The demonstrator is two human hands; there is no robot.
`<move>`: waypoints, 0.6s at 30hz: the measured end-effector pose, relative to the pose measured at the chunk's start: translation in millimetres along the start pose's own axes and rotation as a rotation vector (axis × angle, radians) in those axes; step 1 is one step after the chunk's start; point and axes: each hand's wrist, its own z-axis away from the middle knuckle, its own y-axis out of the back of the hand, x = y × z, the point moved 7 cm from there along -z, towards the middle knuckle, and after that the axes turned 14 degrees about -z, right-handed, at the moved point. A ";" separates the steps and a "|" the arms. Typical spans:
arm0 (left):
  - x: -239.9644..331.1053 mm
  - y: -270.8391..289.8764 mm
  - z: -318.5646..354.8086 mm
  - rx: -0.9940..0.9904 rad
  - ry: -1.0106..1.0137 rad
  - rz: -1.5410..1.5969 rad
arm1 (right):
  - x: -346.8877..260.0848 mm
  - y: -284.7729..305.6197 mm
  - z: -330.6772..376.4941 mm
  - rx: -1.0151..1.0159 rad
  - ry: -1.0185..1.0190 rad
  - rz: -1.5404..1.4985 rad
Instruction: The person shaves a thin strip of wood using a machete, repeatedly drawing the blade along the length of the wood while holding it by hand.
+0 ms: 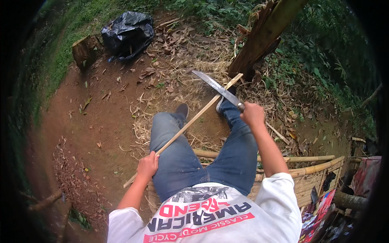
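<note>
My left hand (148, 165) is closed around the near part of a long, thin bamboo strip (197, 116), whose tail sticks out behind the hand. The strip slants over my left thigh, up and away to the right. In my right hand (253, 115) is the handle of a machete (219, 86), gripped with the fingers wrapped round it. Its long grey blade points to the far left and crosses the strip close to the strip's far end. Whether the edge bites into the bamboo, I cannot tell.
I sit on a bamboo bench (300, 172). A leaning trunk (263, 38) rises beyond my right foot. Pale shavings (142, 129) and dry leaves litter the dirt. Back left are a black plastic bag (129, 34) and a stump (86, 50). A colourful printed sheet (318, 218) lies at right.
</note>
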 end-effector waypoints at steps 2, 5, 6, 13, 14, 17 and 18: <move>1.7 -3.7 -3.9 -0.006 -0.010 0.015 | -15.4 -11.9 11.8 -0.007 0.002 -0.134; 2.2 -3.8 -3.5 -0.001 -0.006 0.016 | -58.3 -35.8 34.2 -0.043 0.153 -0.205; 0.9 -2.4 -2.3 0.006 -0.006 0.013 | -76.1 -47.6 45.0 -0.094 0.256 -0.218; -23.0 -8.8 16.4 0.048 0.021 0.027 | -18.2 -20.8 15.1 0.003 0.151 -0.027; -17.2 -6.1 10.7 0.035 0.019 0.017 | 20.1 -3.8 1.9 0.053 0.058 -0.034; -1.9 -1.3 0.9 -0.008 0.006 0.005 | 33.6 13.8 7.5 0.094 0.007 -0.022; -5.7 -4.6 -1.4 -0.008 -0.002 0.013 | 28.4 17.1 13.0 0.098 0.029 -0.010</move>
